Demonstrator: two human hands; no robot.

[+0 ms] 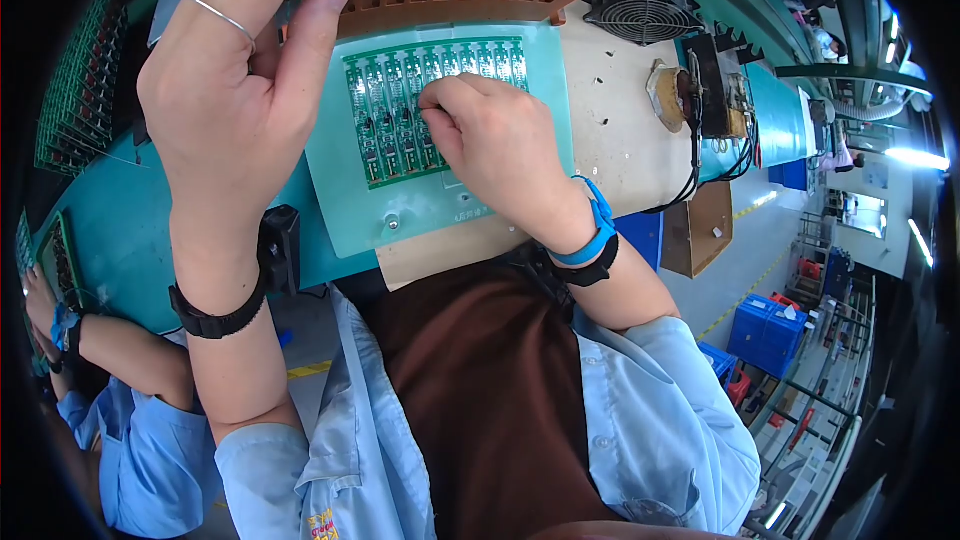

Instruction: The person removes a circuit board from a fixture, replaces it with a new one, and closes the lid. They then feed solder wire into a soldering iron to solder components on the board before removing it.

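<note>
A panel of several joined green circuit boards (375, 125) lies in a pale green flat fixture (345, 210) on the bench in front of me. Over the middle of the panel is my right hand (505, 145), its fingers curled in a pinch at the boards. Whatever the fingertips hold is hidden. My left hand (235, 80) is raised at the upper left, beside the near edge of an orange-brown slotted bin (460, 12). Its thumb stands apart from the forefinger, with nothing visible between them; the other fingers are largely hidden or cut off by the frame.
A black fan (643, 18) stands at the back right, near a soldering-type stand with a yellowish base (668, 95) and black cables. Racked green boards (80, 90) stand at far left. A co-worker's arm (135, 355) reaches over the bench there. A cardboard box (698, 232) sits right.
</note>
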